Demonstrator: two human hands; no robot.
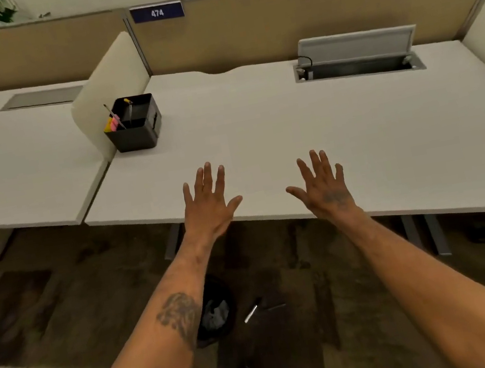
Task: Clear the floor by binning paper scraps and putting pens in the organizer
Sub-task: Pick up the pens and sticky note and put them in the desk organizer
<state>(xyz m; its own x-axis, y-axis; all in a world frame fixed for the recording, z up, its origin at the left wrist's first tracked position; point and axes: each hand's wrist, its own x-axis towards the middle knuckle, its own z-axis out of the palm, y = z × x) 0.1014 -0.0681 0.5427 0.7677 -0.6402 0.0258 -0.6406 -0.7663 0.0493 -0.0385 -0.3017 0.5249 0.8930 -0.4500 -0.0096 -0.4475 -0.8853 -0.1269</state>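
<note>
Over the front edge of the white rectangular desk (258, 135), both of the person's hands are stretched out palm-down, and neither one is holding anything. The left hand (210, 204) has its fingers fanned wide, thumb pointing inward, and the right hand (322, 186) mirrors it, fingers just as splayed. Can't really tell if the palms are touching the desktop or just floating above it.

The black square plastic desk organizer (133, 125) sits at the back left of the desk, right against the cream divider panel (109, 80). It already has a thin pen or two standing in it, plus some pink and yellow sticky tabs in one corner.

Down on the dark patterned carpet (60, 297), between the two forearms, a silver-and-black pen (252, 311) lies at an angle, with another thin dark pen (274, 308) just beside it. Near those, partly hidden behind the left forearm, is a round black waste bin (217, 313) with crumpled greyish paper inside.
</note>
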